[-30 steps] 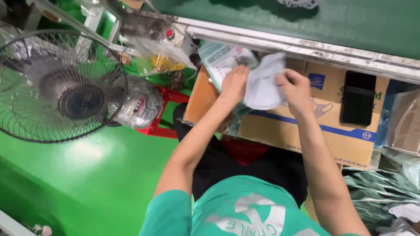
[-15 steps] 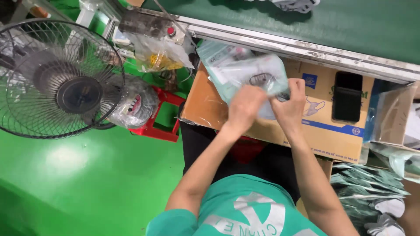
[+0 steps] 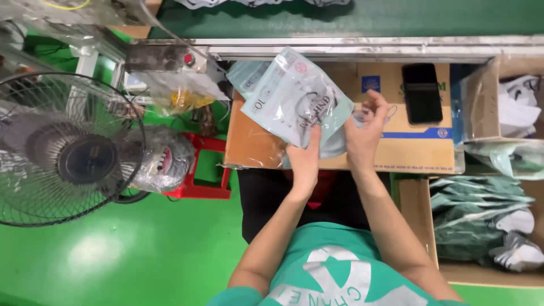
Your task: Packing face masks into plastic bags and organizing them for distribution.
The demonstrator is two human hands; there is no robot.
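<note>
Pale-green printed plastic pouch [image 3: 297, 105] now raised and tilted above the brown cardboard worktop [image 3: 255, 144], higher than half a second ago. Left hand [image 3: 305, 161] fingers grasping its lower edge; right hand [image 3: 367, 127] fingers pinching its right side.

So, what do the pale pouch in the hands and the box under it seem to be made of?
The pouch looks like thin glossy plastic film: it shines, wrinkles and is partly see-through. The box under it looks like matte brown corrugated cardboard, with flat folding flaps. The left hand and right hand both hold the pouch.
</note>
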